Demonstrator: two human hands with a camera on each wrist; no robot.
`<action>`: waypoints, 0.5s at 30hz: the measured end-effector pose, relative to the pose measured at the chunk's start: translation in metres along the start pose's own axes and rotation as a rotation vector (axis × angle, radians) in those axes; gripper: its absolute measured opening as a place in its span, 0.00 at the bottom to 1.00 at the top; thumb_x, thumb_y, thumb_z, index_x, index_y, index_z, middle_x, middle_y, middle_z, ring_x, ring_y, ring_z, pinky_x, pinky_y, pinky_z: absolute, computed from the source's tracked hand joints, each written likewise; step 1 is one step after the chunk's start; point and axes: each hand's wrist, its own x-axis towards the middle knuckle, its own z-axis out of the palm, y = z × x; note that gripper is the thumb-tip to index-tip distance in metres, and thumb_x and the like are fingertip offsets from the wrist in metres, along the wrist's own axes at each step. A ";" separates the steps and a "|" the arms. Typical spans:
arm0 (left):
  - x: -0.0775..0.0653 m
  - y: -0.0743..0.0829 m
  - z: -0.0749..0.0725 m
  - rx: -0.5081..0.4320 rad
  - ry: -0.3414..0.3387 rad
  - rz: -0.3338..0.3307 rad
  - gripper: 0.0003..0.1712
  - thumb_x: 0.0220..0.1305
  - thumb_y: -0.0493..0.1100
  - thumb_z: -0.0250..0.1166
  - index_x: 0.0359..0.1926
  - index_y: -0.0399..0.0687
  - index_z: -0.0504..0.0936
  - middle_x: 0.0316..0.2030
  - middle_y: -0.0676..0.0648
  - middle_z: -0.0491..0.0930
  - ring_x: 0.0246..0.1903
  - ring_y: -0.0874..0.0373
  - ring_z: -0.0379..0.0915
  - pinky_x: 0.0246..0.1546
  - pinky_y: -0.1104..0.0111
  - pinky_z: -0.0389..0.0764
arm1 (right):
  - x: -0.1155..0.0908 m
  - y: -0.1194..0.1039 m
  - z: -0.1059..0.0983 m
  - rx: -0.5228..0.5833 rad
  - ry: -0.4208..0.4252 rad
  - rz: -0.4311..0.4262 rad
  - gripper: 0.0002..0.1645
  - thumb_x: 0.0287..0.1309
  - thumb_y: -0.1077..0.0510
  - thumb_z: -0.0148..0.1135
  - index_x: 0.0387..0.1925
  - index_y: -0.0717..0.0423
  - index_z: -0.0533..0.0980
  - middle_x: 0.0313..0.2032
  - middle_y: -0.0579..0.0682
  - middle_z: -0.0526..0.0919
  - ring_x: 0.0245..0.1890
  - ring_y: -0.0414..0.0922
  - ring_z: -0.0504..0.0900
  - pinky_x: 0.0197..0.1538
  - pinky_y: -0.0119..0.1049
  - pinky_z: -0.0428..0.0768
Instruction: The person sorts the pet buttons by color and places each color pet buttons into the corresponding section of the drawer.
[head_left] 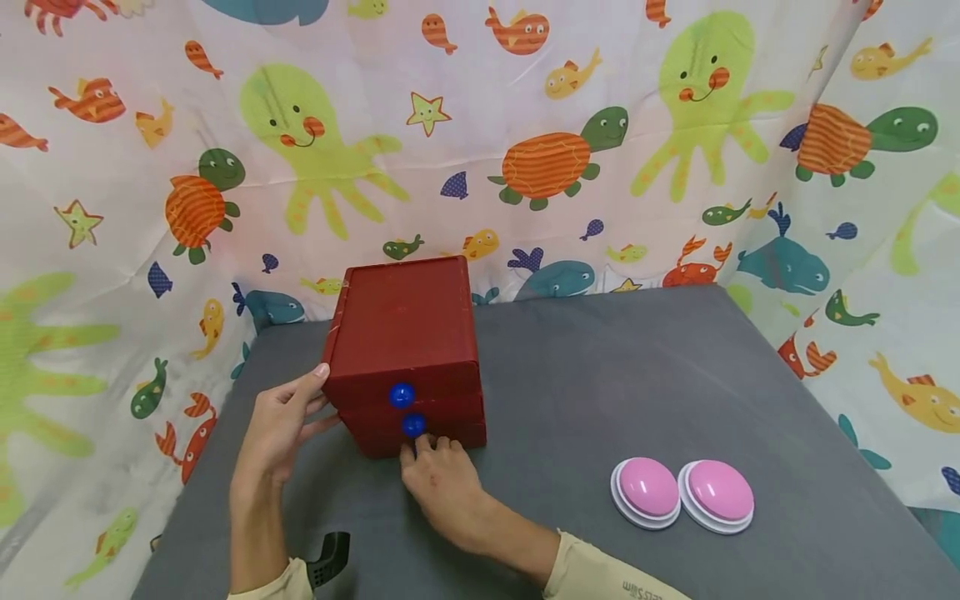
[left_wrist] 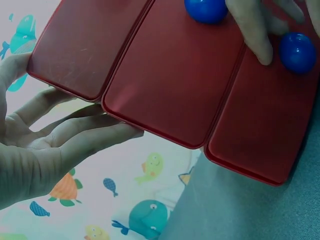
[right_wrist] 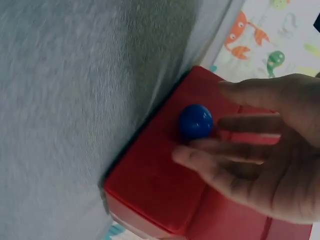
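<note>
A red chest of three drawers (head_left: 405,321) stands on the grey table. Blue round knobs (head_left: 402,395) stick out from its front. Against the chest's left side rest the fairly straight fingers of my left hand (head_left: 273,425), its thumb at the upper front corner. My right hand (head_left: 446,492) is low at the front, by the bottom drawer (right_wrist: 155,185). In the right wrist view, its parted fingers reach around the bottom blue knob (right_wrist: 195,121), with gaps visible. The left wrist view has the middle knob (left_wrist: 206,9) and bottom knob (left_wrist: 298,53) beside the right fingers.
Two pink push buttons on white bases, a left one (head_left: 648,488) and a right one (head_left: 718,493), sit side by side at the right. A curtain with sea animals (head_left: 555,75) hangs around the grey table (head_left: 600,367). A black device (head_left: 330,558) is at the left wrist.
</note>
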 end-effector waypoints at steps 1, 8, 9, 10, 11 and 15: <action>0.000 0.000 0.001 0.003 0.001 -0.005 0.45 0.72 0.70 0.59 0.76 0.45 0.69 0.75 0.39 0.69 0.49 0.75 0.83 0.54 0.61 0.88 | 0.000 -0.001 0.003 -0.005 -0.002 0.016 0.17 0.60 0.53 0.75 0.49 0.50 0.82 0.34 0.49 0.85 0.27 0.43 0.81 0.30 0.33 0.79; 0.000 -0.002 0.001 -0.010 -0.004 -0.005 0.44 0.72 0.69 0.59 0.76 0.45 0.69 0.75 0.38 0.69 0.49 0.74 0.83 0.52 0.62 0.88 | 0.003 -0.001 0.010 0.092 -0.063 0.049 0.10 0.60 0.55 0.73 0.41 0.48 0.80 0.25 0.48 0.81 0.25 0.43 0.81 0.28 0.33 0.79; 0.000 -0.002 0.001 -0.010 -0.008 -0.004 0.44 0.72 0.69 0.59 0.77 0.45 0.69 0.75 0.39 0.69 0.49 0.75 0.83 0.52 0.62 0.88 | 0.002 0.000 0.008 0.124 -0.087 0.039 0.08 0.61 0.56 0.71 0.40 0.49 0.79 0.25 0.48 0.81 0.25 0.43 0.82 0.28 0.34 0.79; 0.000 -0.002 0.001 -0.017 -0.013 -0.002 0.44 0.72 0.69 0.59 0.77 0.45 0.69 0.75 0.38 0.69 0.49 0.75 0.83 0.53 0.62 0.88 | 0.000 0.000 0.006 0.155 -0.117 0.023 0.06 0.63 0.56 0.70 0.40 0.49 0.79 0.25 0.48 0.82 0.25 0.44 0.83 0.27 0.35 0.80; 0.000 -0.002 0.001 -0.023 -0.015 -0.002 0.44 0.73 0.68 0.59 0.77 0.45 0.69 0.76 0.38 0.68 0.49 0.76 0.83 0.53 0.61 0.88 | -0.002 -0.001 0.002 0.192 -0.161 0.001 0.06 0.65 0.57 0.68 0.43 0.50 0.81 0.27 0.49 0.83 0.26 0.44 0.83 0.29 0.35 0.82; 0.001 -0.002 -0.001 -0.023 -0.016 -0.011 0.43 0.74 0.67 0.59 0.77 0.45 0.67 0.77 0.39 0.66 0.54 0.71 0.83 0.54 0.61 0.88 | -0.014 -0.008 -0.012 0.327 -0.399 -0.080 0.18 0.73 0.55 0.61 0.61 0.53 0.80 0.41 0.52 0.88 0.40 0.46 0.87 0.41 0.38 0.87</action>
